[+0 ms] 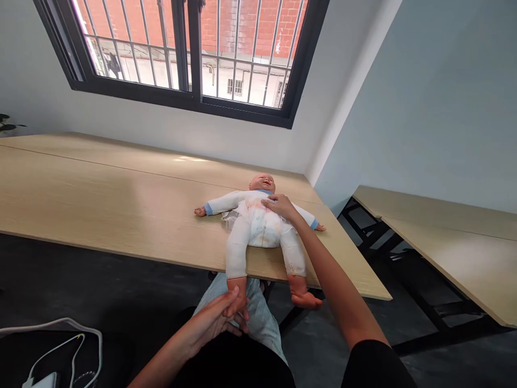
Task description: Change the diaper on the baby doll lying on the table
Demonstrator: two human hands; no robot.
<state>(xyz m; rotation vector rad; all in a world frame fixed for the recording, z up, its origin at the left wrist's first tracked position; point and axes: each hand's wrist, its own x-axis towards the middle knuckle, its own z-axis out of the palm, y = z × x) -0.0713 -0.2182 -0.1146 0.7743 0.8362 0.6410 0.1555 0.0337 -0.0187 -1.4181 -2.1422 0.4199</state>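
Observation:
A baby doll [263, 183] lies on its back on the wooden table, arms spread and feet hanging past the front edge. Its body and limbs are white cloth with blue cuffs, and a stained white diaper [264, 229] is around its hips. Below the table edge, my left hand [216, 318] is closed around the doll's foot on the left, thumb on top and fingers underneath. My right hand [281, 206] rests on the doll's belly at the diaper's upper edge, fingers extended and slightly bent. Sheer white ruffled fabric [231, 220] shows beside the doll's waist.
The long wooden table [100, 199] runs along the wall beneath a barred window [194, 54]. To the right, across a gap, stands a second table [452, 231] on black legs. White cables [60, 323] and a white device [44, 380] sit at lower left.

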